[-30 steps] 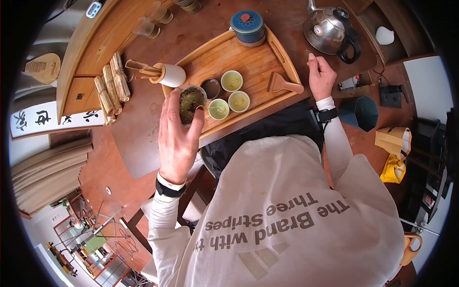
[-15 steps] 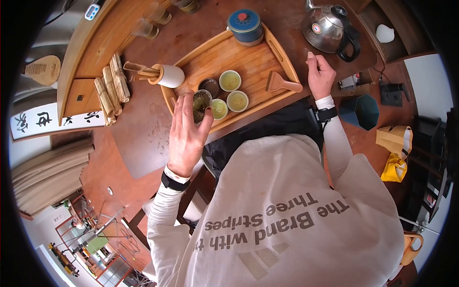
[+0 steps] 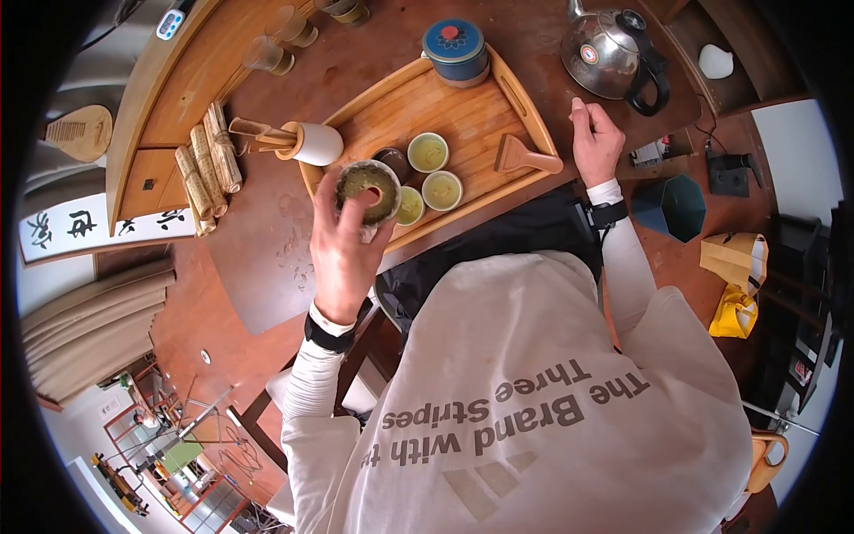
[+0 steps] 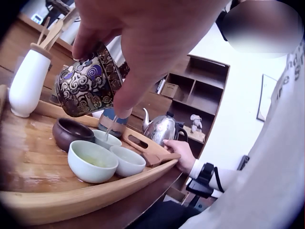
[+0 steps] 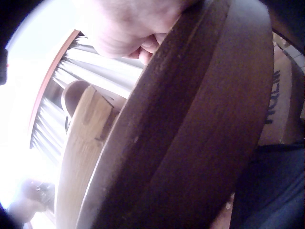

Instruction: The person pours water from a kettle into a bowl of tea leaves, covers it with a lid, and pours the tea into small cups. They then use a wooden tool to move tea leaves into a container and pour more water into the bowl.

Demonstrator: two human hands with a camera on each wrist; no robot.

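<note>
My left hand (image 3: pixel 342 258) grips a dark gaiwan (image 4: pixel 88 83) with gold swirls and purple patches, one finger on its lid. It is tilted above the front left of the tray (image 3: pixel 480 111). In the left wrist view, a thin stream of liquid (image 4: pixel 111 126) shows below my thumb, over the rear pale cup (image 4: pixel 107 139). Three pale cups with yellow-green liquid stand together; the nearest (image 4: pixel 93 161) is in front. A dark brown cup (image 4: pixel 71 135) sits beside them. My right hand (image 3: pixel 598 142) rests loosely curled at the table edge, holding nothing.
A white holder (image 3: pixel 320 143) with wooden tools stands at the tray's left. A blue lidded pot (image 3: pixel 455 55) is at the back, a wooden scraper-like tool (image 3: pixel 527 156) at the right. The steel kettle (image 3: pixel 605 58) stands beyond my right hand; bamboo rolls (image 3: pixel 213 151) lie left.
My left hand has shifted right with the gaiwan, closer to the cups, and turned it so its top faces the head camera more. My right hand has stayed in place.
</note>
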